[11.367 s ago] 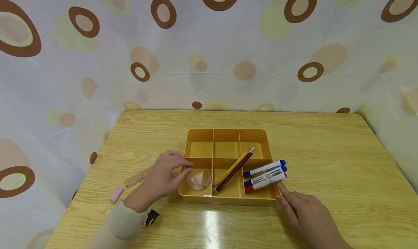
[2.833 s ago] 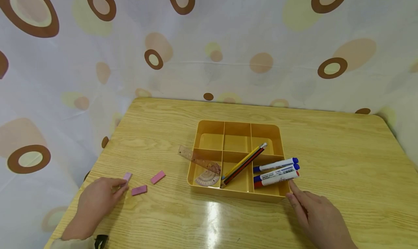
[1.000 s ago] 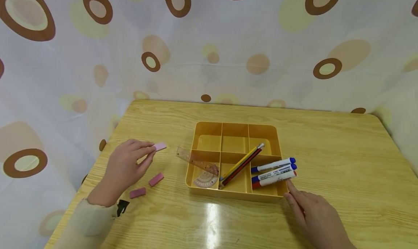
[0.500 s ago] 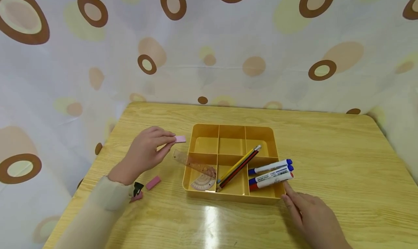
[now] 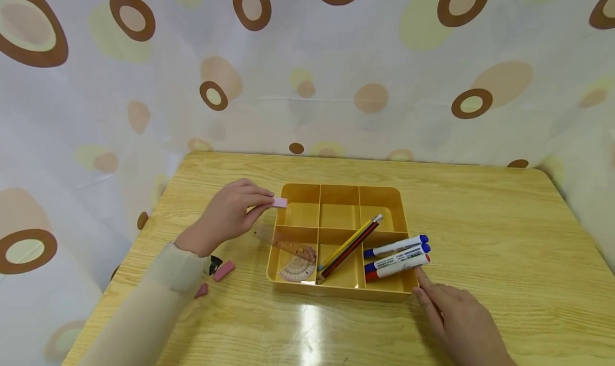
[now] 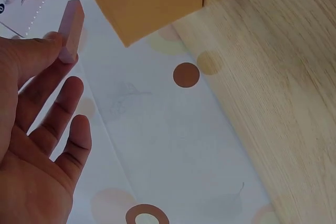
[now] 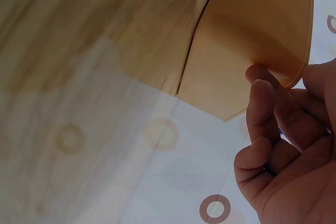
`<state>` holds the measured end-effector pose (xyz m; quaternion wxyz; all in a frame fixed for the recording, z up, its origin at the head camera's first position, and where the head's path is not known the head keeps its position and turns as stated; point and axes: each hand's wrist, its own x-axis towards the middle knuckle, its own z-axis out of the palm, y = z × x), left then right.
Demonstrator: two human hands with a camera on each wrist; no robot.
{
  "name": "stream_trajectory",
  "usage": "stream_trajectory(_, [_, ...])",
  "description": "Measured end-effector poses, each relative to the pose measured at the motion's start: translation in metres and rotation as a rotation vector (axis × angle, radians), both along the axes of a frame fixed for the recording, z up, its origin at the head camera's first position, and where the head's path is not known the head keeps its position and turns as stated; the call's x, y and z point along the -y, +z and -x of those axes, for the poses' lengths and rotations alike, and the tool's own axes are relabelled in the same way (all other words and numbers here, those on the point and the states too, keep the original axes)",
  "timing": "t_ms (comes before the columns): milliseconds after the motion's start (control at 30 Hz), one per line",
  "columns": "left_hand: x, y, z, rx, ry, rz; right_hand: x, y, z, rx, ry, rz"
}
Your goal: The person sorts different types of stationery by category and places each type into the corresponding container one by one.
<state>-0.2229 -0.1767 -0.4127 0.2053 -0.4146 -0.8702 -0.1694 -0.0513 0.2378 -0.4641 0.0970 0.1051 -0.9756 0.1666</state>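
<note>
My left hand (image 5: 233, 214) pinches a light pink eraser (image 5: 280, 202) between thumb and fingertips, right at the left rim of the back-left compartment. In the left wrist view that eraser (image 6: 72, 31) stands between thumb and index finger, the other fingers spread loosely. The orange divided organizer tray (image 5: 336, 292) has six-part partitions in two rows. At its front right corner, my right hand (image 5: 456, 315) holds on with thumb and finger; in the right wrist view curled fingers (image 7: 260, 98) touch the tray's outer wall. Two darker pink erasers (image 5: 224, 271) lie near my left sleeve, one partly covered.
A clear ruler (image 5: 288, 246) and protractor (image 5: 297, 270) lie in the front-left compartment, the ruler jutting over the rim. Pencils (image 5: 348, 248) lean in the front-middle one. Capped whiteboard markers (image 5: 399, 262) overhang the right wall. A patterned curtain (image 5: 336, 120) stands behind the table.
The ruler went from the table into the tray earlier. Since then my left hand has picked up the light pink eraser and carried it right to the tray. My right hand stays at the corner.
</note>
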Motion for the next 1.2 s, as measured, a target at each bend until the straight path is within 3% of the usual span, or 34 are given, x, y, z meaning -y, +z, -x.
stream_trajectory(200, [-0.004, 0.000, 0.005, 0.035, -0.025, 0.017, 0.001, 0.000, 0.000, -0.034, 0.001, -0.002])
stream_trajectory(633, [-0.005, -0.001, 0.014, 0.128, -0.094, 0.010, 0.001, 0.003, 0.000, 0.037, -0.013, -0.018])
stream_trajectory(800, [-0.002, -0.001, 0.013, 0.121, -0.092, -0.013, 0.001, 0.003, 0.000, 0.040, -0.020, -0.018])
stream_trajectory(1000, [0.008, 0.002, -0.001, 0.092, -0.033, -0.038, 0.001, 0.002, -0.001, 0.060, -0.026, -0.024])
stream_trajectory(1100, [0.017, 0.001, -0.018, 0.123, 0.056, -0.004, 0.001, 0.002, -0.001, 0.053, -0.024, -0.023])
stream_trajectory(1200, [0.031, -0.001, -0.039, 0.173, 0.187, 0.051, 0.000, 0.002, -0.001, 0.043, -0.019, -0.023])
